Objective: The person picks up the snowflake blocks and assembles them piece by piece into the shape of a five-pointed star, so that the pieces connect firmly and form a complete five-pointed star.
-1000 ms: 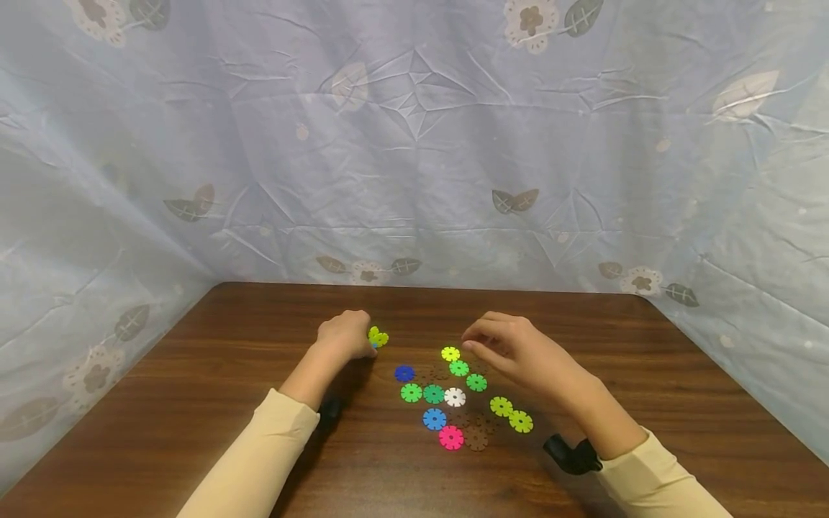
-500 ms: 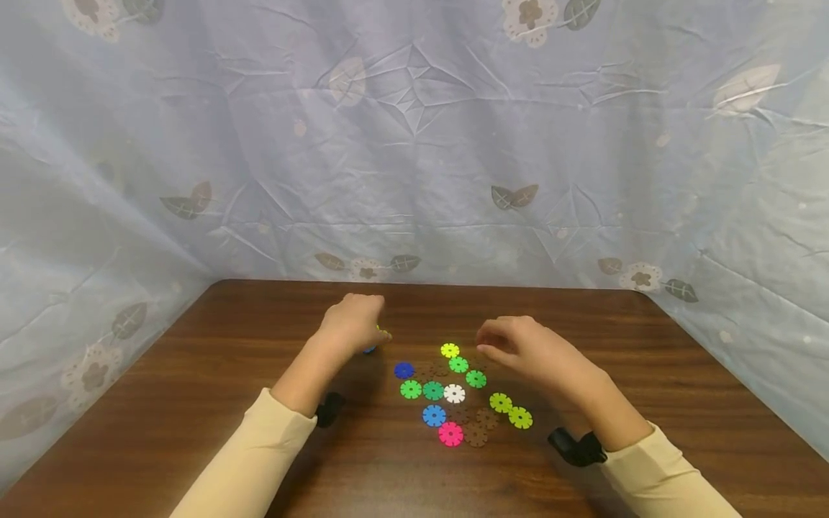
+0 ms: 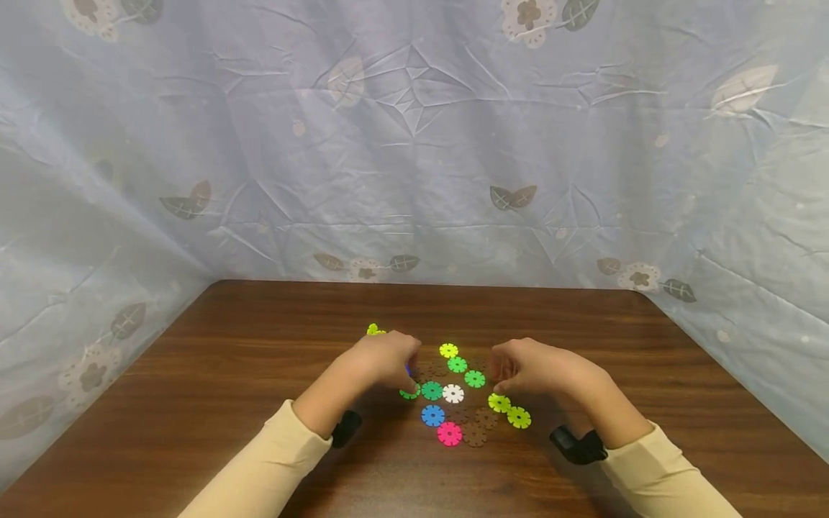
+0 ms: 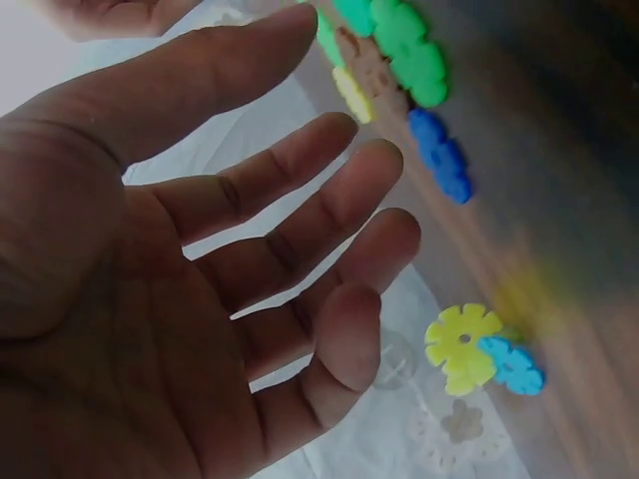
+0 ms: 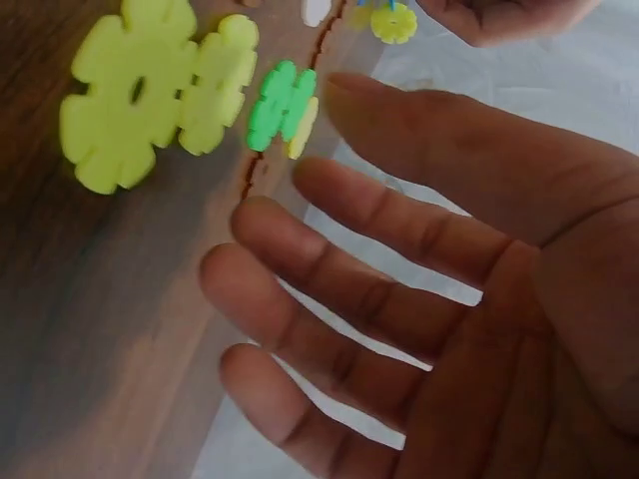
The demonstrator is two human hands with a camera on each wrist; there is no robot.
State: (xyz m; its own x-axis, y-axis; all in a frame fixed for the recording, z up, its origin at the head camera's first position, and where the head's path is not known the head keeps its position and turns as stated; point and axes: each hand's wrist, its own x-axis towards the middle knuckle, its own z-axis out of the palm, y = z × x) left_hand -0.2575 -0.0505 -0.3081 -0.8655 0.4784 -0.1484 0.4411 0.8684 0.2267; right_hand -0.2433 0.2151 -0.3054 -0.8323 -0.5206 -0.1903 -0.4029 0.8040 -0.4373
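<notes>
My left hand (image 3: pixel 382 360) hovers over the left side of the group of notched plastic discs, fingers loosely bent and holding nothing. It partly covers the dark blue disc (image 4: pixel 439 155) and a light green disc (image 3: pixel 409 394). Beyond it, a yellow disc (image 4: pixel 459 344) stands upright, fitted to a light blue disc (image 4: pixel 514 364). My right hand (image 3: pixel 540 368) is held empty, its fingers relaxed, just behind two yellow-green discs (image 3: pixel 519 417). Between the hands lie a yellow disc (image 3: pixel 449 350), green discs (image 3: pixel 475 378) and a white disc (image 3: pixel 453 393).
Nearer the front lie a blue disc (image 3: pixel 432 415), a pink disc (image 3: pixel 450 434) and several brown discs (image 3: pixel 475 434) that blend with the wood. The brown table (image 3: pixel 259 316) ends at a patterned curtain (image 3: pixel 414 180). A black wrist device (image 3: pixel 576 444) sits below the right wrist.
My left hand has left the joined yellow and light blue discs and moved right and nearer, over the dark blue disc. My right hand has shifted slightly right and nearer.
</notes>
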